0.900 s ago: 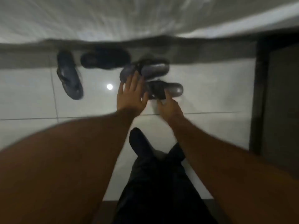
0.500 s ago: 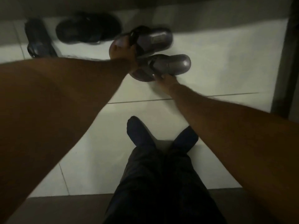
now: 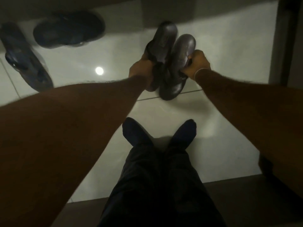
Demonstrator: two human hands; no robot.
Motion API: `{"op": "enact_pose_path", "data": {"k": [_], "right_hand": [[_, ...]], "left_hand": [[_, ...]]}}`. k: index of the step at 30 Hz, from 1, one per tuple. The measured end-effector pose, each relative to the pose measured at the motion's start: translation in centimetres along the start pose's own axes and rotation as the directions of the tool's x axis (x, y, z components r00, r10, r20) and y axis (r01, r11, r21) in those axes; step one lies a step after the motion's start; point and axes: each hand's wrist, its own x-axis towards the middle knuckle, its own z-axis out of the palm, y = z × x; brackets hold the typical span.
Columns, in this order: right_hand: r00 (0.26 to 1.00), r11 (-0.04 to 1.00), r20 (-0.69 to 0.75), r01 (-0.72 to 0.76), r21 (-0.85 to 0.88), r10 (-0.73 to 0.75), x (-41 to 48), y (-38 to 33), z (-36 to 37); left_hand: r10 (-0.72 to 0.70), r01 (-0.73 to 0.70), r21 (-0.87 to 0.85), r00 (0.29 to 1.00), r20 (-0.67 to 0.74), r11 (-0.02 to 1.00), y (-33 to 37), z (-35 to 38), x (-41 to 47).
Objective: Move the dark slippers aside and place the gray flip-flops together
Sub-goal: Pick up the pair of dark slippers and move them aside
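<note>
Two glossy dark slippers are held side by side over the tiled floor, toes pointing away from me. My left hand (image 3: 141, 69) grips the strap of the left dark slipper (image 3: 164, 38). My right hand (image 3: 198, 64) is closed on the edge of the right dark slipper (image 3: 182, 51). A bluish gray flip-flop (image 3: 27, 63) lies at the far left, set at an angle. A second, darker-looking flip-flop (image 3: 68, 28) lies apart from it at the upper left, in shadow and blurred.
My two feet (image 3: 157, 133) in dark socks stand on the pale tiles just below the slippers. A dark door frame (image 3: 285, 38) runs down the right edge. A shadowed wall base (image 3: 164, 10) crosses the top. A lamp's reflection (image 3: 99, 70) shines on the floor.
Both hands have closed on the dark slippers. The slippers have turned from lying crosswise to pointing away from me, side by side, and have shifted right.
</note>
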Motion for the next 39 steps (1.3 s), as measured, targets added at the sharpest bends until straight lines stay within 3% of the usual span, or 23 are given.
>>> {"op": "enact_pose_path", "data": {"k": [4,8,12,19,30,39], "right_hand": [[0.993,0.993,0.005,0.116,-0.017,-0.116,0.7,0.9,-1.5],[0.987,0.968,0.05,0.157,-0.196,-0.15,1.7,0.8,-2.3],[0.977,0.927,0.084,0.212,-0.31,-0.196,2.3,1.6,-2.7],[0.977,0.905,0.076,0.212,-0.368,-0.198,2.3,1.6,-2.8],[0.978,0.891,0.064,0.207,-0.404,-0.198,2.7,1.9,-3.0],[0.98,0.877,0.05,0.195,-0.44,-0.193,3.4,2.4,-3.1]], "left_hand": [[0.017,-0.017,-0.024,1.0,0.0,1.0,1.4,2.1,0.4],[0.052,-0.051,-0.135,0.999,0.011,0.99,2.5,3.2,0.7],[0.125,-0.117,-0.12,0.99,0.062,0.986,3.4,3.8,0.7],[0.124,-0.107,-0.131,0.983,0.132,0.986,5.0,4.2,0.1],[0.224,-0.22,-0.049,0.968,0.11,0.974,4.8,4.9,-0.5],[0.241,-0.231,-0.085,0.962,0.128,0.969,5.7,4.8,-0.7]]}}
